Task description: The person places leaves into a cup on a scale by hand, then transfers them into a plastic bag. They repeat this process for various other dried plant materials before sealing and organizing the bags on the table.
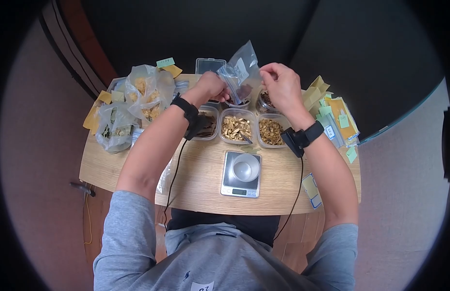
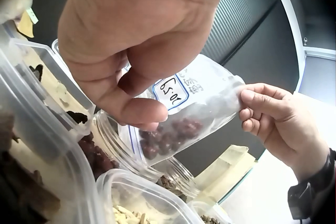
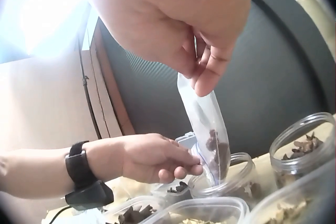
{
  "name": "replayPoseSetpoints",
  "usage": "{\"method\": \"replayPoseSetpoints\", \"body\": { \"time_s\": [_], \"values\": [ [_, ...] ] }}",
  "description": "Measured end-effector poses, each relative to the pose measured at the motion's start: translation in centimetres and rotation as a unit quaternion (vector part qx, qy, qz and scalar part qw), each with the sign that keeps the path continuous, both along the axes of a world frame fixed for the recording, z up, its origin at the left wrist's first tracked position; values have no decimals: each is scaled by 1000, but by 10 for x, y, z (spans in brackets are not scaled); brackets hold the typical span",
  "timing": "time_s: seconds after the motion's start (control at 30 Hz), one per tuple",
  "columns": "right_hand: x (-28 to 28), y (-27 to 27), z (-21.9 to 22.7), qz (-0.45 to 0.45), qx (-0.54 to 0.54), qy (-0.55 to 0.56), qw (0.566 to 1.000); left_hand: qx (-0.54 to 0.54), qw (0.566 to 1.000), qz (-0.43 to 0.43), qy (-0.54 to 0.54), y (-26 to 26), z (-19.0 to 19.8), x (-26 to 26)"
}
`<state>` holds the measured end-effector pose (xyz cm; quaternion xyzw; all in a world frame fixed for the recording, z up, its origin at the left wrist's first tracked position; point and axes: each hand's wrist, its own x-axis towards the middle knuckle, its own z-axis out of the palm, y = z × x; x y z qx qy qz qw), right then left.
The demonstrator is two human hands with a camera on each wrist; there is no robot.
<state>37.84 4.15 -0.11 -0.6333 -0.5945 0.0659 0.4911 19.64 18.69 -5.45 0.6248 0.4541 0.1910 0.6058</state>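
A clear zip bag (image 1: 244,65) with a handwritten label is tipped mouth-down over a round clear jar (image 3: 244,174). Dark red dried fruits (image 2: 170,137) are gathered near the bag's lower, zip end. My left hand (image 1: 212,86) pinches the bag beside its zip, close above the jar's rim. Up at the raised end, my right hand (image 1: 283,87) pinches a corner of the bag between thumb and fingers. More dark red pieces (image 2: 97,155) lie inside the jar under the bag.
Plastic tubs of dark bark pieces (image 1: 205,127), pale slices (image 1: 234,127) and brown chunks (image 1: 272,132) stand nearer me. A scale (image 1: 227,182) bears a clear cup (image 1: 245,168). Filled bags (image 1: 147,92) are piled left, envelopes (image 1: 337,114) right. Another jar (image 3: 299,163) stands right.
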Motion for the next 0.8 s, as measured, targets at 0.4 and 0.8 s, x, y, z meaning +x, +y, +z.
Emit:
{"method": "replayPoseSetpoints", "body": {
  "time_s": [0.4,0.8],
  "values": [
    [-8,-10,16,-34,-49,48,997,-1,1000,5,2,-3,2,1],
    [-8,-4,2,24,-25,30,999,-20,1000,3,-10,-8,7,-2]
  ]
}}
